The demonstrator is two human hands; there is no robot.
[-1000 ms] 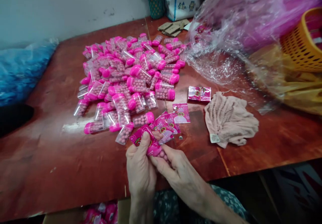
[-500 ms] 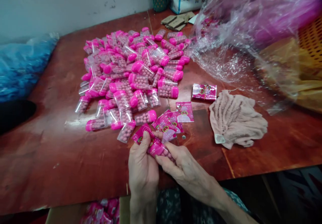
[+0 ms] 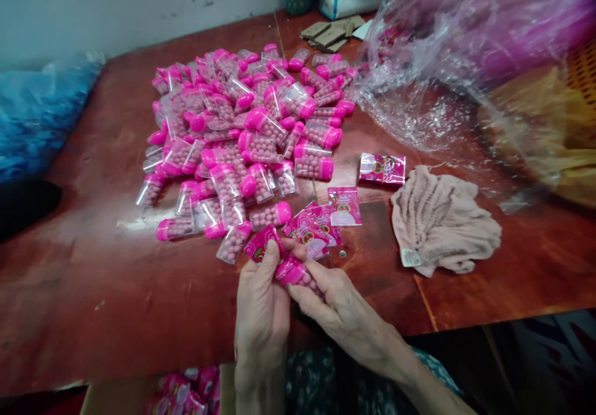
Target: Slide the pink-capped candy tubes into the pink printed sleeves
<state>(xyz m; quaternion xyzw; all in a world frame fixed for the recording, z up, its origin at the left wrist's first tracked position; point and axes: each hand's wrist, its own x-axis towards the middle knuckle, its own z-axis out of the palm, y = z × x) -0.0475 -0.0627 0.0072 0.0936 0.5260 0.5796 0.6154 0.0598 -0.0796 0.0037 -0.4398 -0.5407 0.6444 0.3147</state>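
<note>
My left hand (image 3: 265,297) pinches a pink printed sleeve (image 3: 262,245) between thumb and fingers. My right hand (image 3: 338,300) grips a small clear candy container (image 3: 310,282) of pink balls, its pink-capped end against the sleeve. Whether the cap is inside the sleeve, I cannot tell. Just beyond my hands lie several flat printed sleeves (image 3: 344,206), some overlapping. A large pile of pink-capped candy containers (image 3: 265,148) spreads across the table ahead. To the right of it sits a stack of printed sleeves (image 3: 382,169).
A crumpled beige cloth (image 3: 442,222) lies at right, with clear plastic wrap (image 3: 428,104) and a yellow basket (image 3: 582,82) behind it. Cardboard pieces (image 3: 330,33) are at the back. A blue filled bag (image 3: 41,117) stands left. Below the table edge, a carton (image 3: 121,396) holds pink packs.
The view has shifted slightly. My hands keep nearly the same hold; the container and sleeve have moved only a little relative to each other.
</note>
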